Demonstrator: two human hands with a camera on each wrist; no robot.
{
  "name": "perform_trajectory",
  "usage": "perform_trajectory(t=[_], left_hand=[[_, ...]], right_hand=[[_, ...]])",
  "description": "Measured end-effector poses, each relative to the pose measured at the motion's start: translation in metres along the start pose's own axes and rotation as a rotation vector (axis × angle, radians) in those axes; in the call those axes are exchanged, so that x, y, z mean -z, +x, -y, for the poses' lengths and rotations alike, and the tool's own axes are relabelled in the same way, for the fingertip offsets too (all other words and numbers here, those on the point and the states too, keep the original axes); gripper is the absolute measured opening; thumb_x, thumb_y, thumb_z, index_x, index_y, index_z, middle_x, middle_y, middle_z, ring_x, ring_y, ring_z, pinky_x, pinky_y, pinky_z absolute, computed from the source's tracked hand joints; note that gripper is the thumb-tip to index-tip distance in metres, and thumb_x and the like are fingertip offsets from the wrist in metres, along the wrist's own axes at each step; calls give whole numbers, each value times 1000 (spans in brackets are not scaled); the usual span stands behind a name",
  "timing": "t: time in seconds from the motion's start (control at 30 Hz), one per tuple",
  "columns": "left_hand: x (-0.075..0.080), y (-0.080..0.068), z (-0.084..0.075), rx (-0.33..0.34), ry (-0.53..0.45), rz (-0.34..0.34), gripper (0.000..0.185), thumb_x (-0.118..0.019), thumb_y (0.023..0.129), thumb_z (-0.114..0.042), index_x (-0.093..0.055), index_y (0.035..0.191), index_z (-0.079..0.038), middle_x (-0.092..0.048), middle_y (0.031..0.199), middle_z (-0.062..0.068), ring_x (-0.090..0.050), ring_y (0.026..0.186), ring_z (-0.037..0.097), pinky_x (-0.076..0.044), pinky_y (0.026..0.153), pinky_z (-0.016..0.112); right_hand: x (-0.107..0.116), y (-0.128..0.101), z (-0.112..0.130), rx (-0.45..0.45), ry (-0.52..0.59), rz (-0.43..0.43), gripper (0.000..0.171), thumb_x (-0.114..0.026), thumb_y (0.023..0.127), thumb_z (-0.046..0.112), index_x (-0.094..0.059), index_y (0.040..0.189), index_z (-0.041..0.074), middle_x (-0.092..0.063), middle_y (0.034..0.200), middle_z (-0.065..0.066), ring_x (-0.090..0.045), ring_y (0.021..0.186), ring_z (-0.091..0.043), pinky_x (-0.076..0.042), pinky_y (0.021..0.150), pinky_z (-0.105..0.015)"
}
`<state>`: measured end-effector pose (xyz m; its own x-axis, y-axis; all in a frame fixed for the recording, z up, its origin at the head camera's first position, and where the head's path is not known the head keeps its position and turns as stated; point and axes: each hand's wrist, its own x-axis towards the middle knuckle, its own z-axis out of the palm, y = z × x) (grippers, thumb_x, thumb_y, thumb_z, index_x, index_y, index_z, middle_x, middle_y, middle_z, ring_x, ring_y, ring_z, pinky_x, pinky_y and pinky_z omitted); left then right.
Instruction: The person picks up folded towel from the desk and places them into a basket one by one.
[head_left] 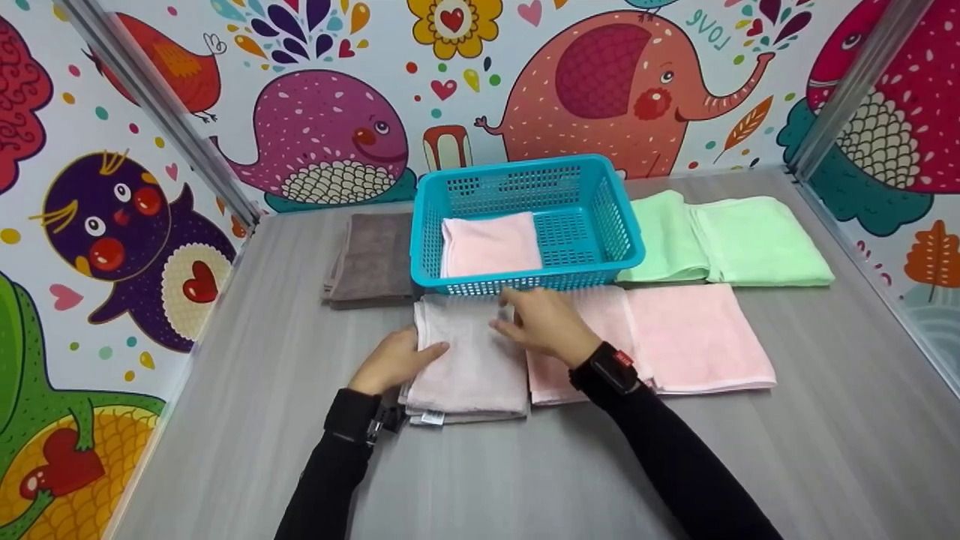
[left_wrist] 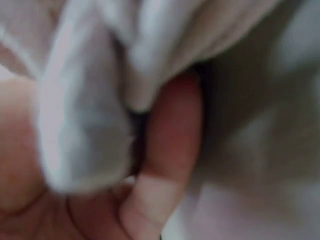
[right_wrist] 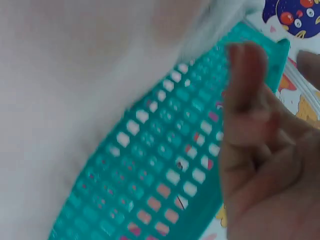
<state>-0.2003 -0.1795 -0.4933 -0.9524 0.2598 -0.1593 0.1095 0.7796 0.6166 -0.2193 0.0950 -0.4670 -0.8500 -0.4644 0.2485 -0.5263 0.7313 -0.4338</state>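
Note:
A folded pale pink towel (head_left: 469, 364) lies on the grey table just in front of a teal basket (head_left: 592, 195). My left hand (head_left: 397, 360) grips the towel's left edge, thumb on top. Up close, a finger (left_wrist: 170, 160) lies under the towel's folded layers (left_wrist: 80, 125). My right hand (head_left: 529, 321) rests on the towel's upper right part with loosely curled fingers and grips nothing. In the right wrist view the fingers (right_wrist: 245, 80) hang before the basket's wall (right_wrist: 150, 175), with the towel (right_wrist: 75, 75) beside it. Another folded pink towel (head_left: 491, 244) lies inside the basket.
A wider pink towel (head_left: 675, 337) lies spread to the right of my hands. Green towels (head_left: 727, 240) lie right of the basket, and a brown towel (head_left: 371, 259) lies to its left. Patterned walls close in the table on three sides.

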Motion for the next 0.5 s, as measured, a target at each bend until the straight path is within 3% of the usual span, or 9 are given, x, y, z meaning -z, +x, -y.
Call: perform_trajectory(t=[0.07, 0.17, 0.4, 0.5], left_hand=[[0, 0, 0, 4, -3, 3, 51, -65, 101, -40, -65, 129, 2, -70, 125, 25, -67, 117, 39, -51, 102, 54], [0, 0, -1, 5, -2, 1, 49, -65, 101, -39, -65, 129, 1, -71, 122, 23, -68, 114, 37, -51, 101, 54], [0, 0, -2, 4, 18, -3, 51, -65, 101, -40, -65, 127, 4, -71, 122, 25, -68, 115, 39, -51, 100, 54], [-1, 0, -2, 3, 27, -6, 51, -65, 101, -40, -65, 126, 5, -71, 120, 26, -68, 114, 40, -52, 100, 55]], right_hand=[[-5, -1, 2, -35, 34, 96, 30, -79, 92, 33, -70, 110, 10, -67, 78, -1, -59, 70, -13, -49, 62, -29], [-9, -2, 3, -59, 59, 169, 39, -84, 87, 30, -69, 118, 10, -65, 83, -4, -58, 77, -17, -50, 68, -34], [-7, -7, 7, -122, 4, 188, 71, -90, 79, 35, -64, 141, 13, -72, 115, -19, -65, 102, -34, -56, 80, -52], [-9, -7, 6, -140, -22, 186, 79, -92, 77, 37, -61, 145, 13, -73, 106, -18, -65, 96, -33, -56, 78, -52]])
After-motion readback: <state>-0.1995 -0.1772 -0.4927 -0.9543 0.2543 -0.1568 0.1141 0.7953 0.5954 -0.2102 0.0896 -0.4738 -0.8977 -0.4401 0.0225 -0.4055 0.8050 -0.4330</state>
